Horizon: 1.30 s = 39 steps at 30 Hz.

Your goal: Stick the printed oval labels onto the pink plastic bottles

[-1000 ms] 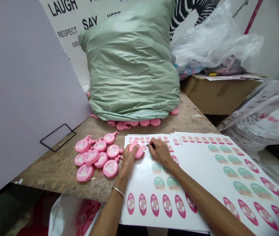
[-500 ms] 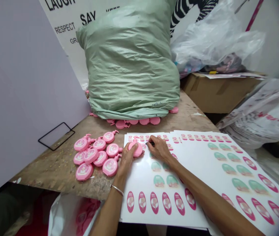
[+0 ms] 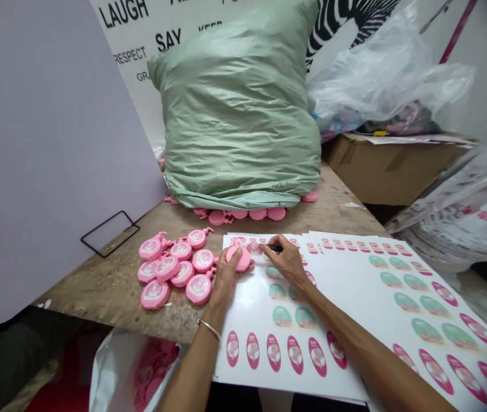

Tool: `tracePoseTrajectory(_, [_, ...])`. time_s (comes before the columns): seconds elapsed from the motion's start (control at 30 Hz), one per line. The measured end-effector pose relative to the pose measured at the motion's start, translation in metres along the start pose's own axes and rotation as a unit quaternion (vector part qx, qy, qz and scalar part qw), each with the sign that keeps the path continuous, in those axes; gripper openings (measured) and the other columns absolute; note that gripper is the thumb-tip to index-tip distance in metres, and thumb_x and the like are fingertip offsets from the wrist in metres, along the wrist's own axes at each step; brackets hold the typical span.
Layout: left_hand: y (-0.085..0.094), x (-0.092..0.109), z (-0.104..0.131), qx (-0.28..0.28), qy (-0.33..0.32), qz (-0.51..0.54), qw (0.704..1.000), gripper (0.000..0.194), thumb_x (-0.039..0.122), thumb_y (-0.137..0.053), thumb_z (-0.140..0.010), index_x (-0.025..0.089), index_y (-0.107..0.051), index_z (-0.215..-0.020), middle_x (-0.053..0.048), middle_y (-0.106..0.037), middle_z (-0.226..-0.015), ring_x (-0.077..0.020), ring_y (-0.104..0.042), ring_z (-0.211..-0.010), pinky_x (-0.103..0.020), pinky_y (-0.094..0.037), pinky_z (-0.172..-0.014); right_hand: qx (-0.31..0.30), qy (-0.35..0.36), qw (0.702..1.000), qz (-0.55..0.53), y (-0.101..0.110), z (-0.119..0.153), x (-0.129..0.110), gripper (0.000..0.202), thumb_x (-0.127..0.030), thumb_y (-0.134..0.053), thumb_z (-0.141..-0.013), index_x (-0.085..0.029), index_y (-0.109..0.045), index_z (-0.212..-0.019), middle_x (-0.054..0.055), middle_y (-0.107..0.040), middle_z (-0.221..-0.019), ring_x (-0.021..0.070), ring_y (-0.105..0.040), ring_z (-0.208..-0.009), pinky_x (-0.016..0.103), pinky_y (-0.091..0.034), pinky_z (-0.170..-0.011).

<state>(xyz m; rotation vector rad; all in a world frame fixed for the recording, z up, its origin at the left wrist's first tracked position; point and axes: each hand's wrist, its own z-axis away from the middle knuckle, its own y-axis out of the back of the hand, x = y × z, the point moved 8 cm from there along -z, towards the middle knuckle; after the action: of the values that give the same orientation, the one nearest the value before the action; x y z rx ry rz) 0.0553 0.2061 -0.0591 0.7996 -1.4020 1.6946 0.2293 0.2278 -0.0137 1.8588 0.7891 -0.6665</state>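
My left hand (image 3: 225,277) is closed around a plain pink pump bottle (image 3: 238,259), small and flat like a toy, above the left sticker sheet (image 3: 252,312). My right hand (image 3: 286,263) pinches a slim black tool (image 3: 274,248), whose exact kind I cannot make out. At the tool's tip is a round, see-through pinkish sticker (image 3: 254,248), just right of the bottle and apart from its face. To the left, several pink pump bottles (image 3: 156,294) with round picture labels lie in a loose heap on the wooden table (image 3: 110,297).
A big green sack (image 3: 243,114) stands at the back, with pink pieces (image 3: 258,214) under its edge. Another sticker sheet (image 3: 355,297) lies right. A black wire frame (image 3: 110,233) is at left. Below the table edge hangs a white bag (image 3: 112,366) holding pink pieces.
My right hand has drawn back slightly from the sheet, and the round sticker now shows at the black tool's tip beside the bottle. My left hand keeps its hold. The view has shifted a little.
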Motion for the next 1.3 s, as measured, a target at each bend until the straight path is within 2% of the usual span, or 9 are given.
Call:
tracePoseTrajectory(0.07, [0.000,0.006,0.003,0.000,-0.001,0.004,1.000,0.047,0.041,-0.073,-0.072,0.015,-0.056,-0.107,-0.006,-0.063,-0.088,-0.0174,-0.067,-0.073,-0.032,-0.058,-0.068,0.006,-0.008,1.000,-0.026,0.016,-0.001,-0.008,0.034,-0.052,-0.048,-0.085,-0.019,-0.055,-0.077,0.002,-0.061,-0.069,0.0146,-0.055,-0.064,0.026,-0.044,-0.060])
tracePoseTrajectory(0.17, [-0.006,0.017,0.017,0.001,0.010,0.010,1.000,0.046,0.047,-0.067,-0.077,0.014,-0.057,-0.107,-0.009,-0.065,-0.091,-0.0193,-0.068,-0.075,-0.033,-0.059,-0.065,-0.034,-0.015,0.995,-0.088,0.033,0.008,-0.029,0.037,-0.052,-0.053,-0.084,-0.018,-0.065,-0.084,0.003,-0.066,-0.073,0.0150,-0.058,-0.065,0.026,-0.046,-0.060])
tracePoseTrajectory(0.3, [-0.021,0.023,0.048,-0.013,0.058,0.024,0.998,0.052,0.055,-0.055,-0.083,0.013,-0.059,-0.113,-0.014,-0.068,-0.098,-0.0230,-0.069,-0.078,-0.037,-0.059,-0.065,-0.086,-0.019,0.981,-0.173,0.044,0.033,-0.060,0.031,-0.048,-0.062,-0.080,-0.021,-0.074,-0.091,0.004,-0.074,-0.090,0.0207,-0.066,-0.083,0.032,-0.051,-0.075])
tracePoseTrajectory(0.43, [-0.035,0.022,0.075,-0.043,0.079,0.030,0.996,0.054,0.057,-0.048,-0.087,0.012,-0.060,-0.114,-0.015,-0.070,-0.097,-0.0251,-0.069,-0.076,-0.040,-0.059,-0.064,-0.104,-0.013,0.979,-0.172,0.048,0.056,-0.077,0.027,-0.046,-0.063,-0.080,-0.023,-0.075,-0.089,0.004,-0.074,-0.091,0.0224,-0.066,-0.084,0.035,-0.052,-0.077])
tracePoseTrajectory(0.57, [-0.039,0.025,0.089,-0.052,0.057,0.028,0.997,0.052,0.056,-0.046,-0.088,0.013,-0.060,-0.115,-0.013,-0.069,-0.099,-0.0255,-0.069,-0.083,-0.040,-0.059,-0.067,-0.095,-0.017,0.981,-0.167,0.051,0.070,-0.080,0.025,-0.044,-0.063,-0.081,-0.023,-0.075,-0.089,0.003,-0.074,-0.090,0.0218,-0.066,-0.082,0.035,-0.052,-0.076])
tracePoseTrajectory(0.73, [-0.042,0.026,0.096,-0.058,0.052,0.033,0.996,0.051,0.055,-0.045,-0.089,0.015,-0.060,-0.116,-0.013,-0.069,-0.102,-0.0263,-0.068,-0.090,-0.040,-0.059,-0.071,-0.076,-0.028,0.979,-0.188,0.052,0.078,-0.079,0.026,-0.043,-0.064,-0.081,-0.023,-0.074,-0.092,0.004,-0.073,-0.095,0.0234,-0.066,-0.089,0.036,-0.052,-0.079])
tracePoseTrajectory(1.0, [-0.040,0.030,0.100,-0.043,0.026,0.034,0.998,0.048,0.053,-0.045,-0.090,0.014,-0.061,-0.114,-0.013,-0.066,-0.106,-0.0275,-0.064,-0.099,-0.041,-0.059,-0.075,-0.063,-0.021,0.980,-0.188,0.051,0.080,-0.084,0.026,-0.042,-0.065,-0.080,-0.023,-0.074,-0.095,0.005,-0.073,-0.099,0.0238,-0.067,-0.092,0.037,-0.052,-0.083])
tracePoseTrajectory(1.3, [-0.041,0.035,0.102,-0.040,0.007,0.035,0.999,0.047,0.053,-0.044,-0.090,0.016,-0.062,-0.112,-0.012,-0.066,-0.106,-0.0265,-0.063,-0.101,-0.041,-0.059,-0.074,-0.055,-0.018,0.983,-0.173,0.051,0.079,-0.087,0.025,-0.041,-0.066,-0.080,-0.022,-0.074,-0.094,0.004,-0.074,-0.097,0.0219,-0.067,-0.089,0.034,-0.052,-0.078])
